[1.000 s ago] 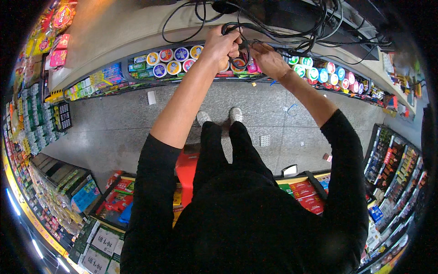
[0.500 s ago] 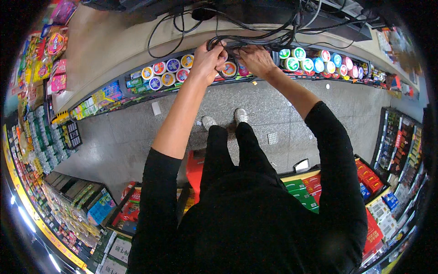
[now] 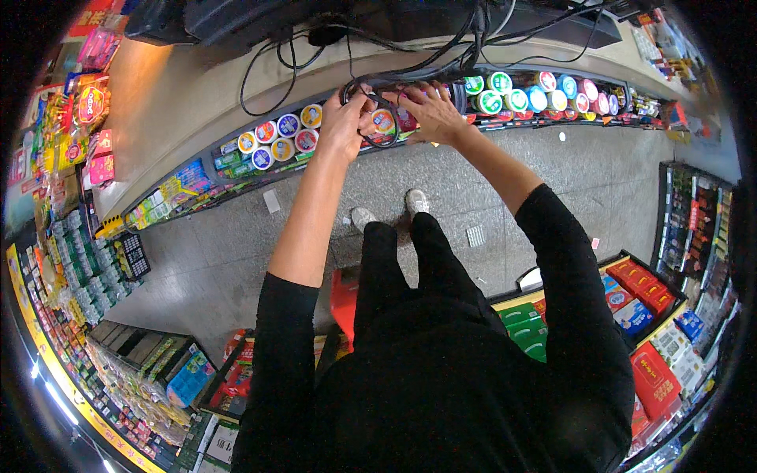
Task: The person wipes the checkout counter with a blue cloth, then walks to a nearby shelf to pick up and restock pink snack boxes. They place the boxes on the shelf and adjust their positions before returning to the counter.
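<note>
A black cable (image 3: 386,146) is gripped in my left hand (image 3: 345,124), its fingers closed around it, and a loop of it hangs below the counter edge. To the right, my right hand (image 3: 432,114) is open with its fingers spread, beside the cable loop; whether its fingertips touch the cable I cannot tell. Above both hands a bundle of black cables (image 3: 471,47) runs down from the dark equipment on the counter. Round tubs with coloured lids (image 3: 288,126) stand on the shelf just under the hands, partly hidden by them.
The beige counter (image 3: 177,102) curves across the far side, with black equipment (image 3: 236,20) on it. A red object (image 3: 343,299) stands by my left leg. Behind me are open boxes of red packs (image 3: 643,284) and green packs (image 3: 520,323). Stocked shelves (image 3: 698,213) line the right.
My right hand has opened, its fingers spreading out from a bent position near the cables. My left hand keeps hold of the cable. The whole view has shifted slightly.
</note>
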The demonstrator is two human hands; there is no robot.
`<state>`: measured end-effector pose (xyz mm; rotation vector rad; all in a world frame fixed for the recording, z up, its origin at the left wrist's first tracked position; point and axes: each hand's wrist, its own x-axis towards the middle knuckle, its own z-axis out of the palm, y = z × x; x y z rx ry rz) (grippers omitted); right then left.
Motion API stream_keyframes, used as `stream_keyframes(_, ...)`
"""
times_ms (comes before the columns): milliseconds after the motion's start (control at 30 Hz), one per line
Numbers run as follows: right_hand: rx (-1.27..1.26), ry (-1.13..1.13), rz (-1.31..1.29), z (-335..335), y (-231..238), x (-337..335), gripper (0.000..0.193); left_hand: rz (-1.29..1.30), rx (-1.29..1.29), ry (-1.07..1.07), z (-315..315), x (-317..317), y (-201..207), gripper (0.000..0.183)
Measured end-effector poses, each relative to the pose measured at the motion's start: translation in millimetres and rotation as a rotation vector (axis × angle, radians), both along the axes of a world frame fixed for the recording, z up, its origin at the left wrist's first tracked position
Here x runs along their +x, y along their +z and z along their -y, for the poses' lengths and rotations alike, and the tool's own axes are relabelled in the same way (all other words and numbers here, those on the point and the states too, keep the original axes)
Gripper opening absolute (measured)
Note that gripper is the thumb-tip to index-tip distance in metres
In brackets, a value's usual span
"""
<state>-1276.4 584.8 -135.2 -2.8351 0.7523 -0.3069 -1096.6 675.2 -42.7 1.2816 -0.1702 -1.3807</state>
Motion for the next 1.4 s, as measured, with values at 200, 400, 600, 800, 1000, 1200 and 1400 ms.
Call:
stream_keyframes(200,0.031,0.083,0.044,5,-5,-1,0.097,-0.007,0.008,-0.009,-2,-6,-4,0.009)
stream_keyframes(400,-0.012,0.202,0.1,26,9,3,0.081,0.011,-0.01,-0.038,-8,1,-12,0.007)
stream_keyframes(600,-0.08,0.148,-0.023,17,-10,12,0.085,-0.003,-0.019,-0.042,-8,-3,-8,0.006)
stream_keyframes(800,-0.234,-0.03,0.04,-5,-19,7,0.073,0.001,0.003,-0.04,-11,-6,-5,0.008)
stream_keyframes(1000,-0.349,-0.08,-0.077,-48,-20,-9,0.058,0.003,-0.005,-0.017,-8,-10,-10,0.008)
stream_keyframes(1200,0.009,-0.061,0.171,-75,-12,-29,0.037,0.179,0.006,-0.069,-7,-12,-36,0.012)
stream_keyframes(1400,0.621,-0.219,0.048,-160,-47,-138,0.026,0.297,0.056,-0.246,-12,-39,-48,0.04)
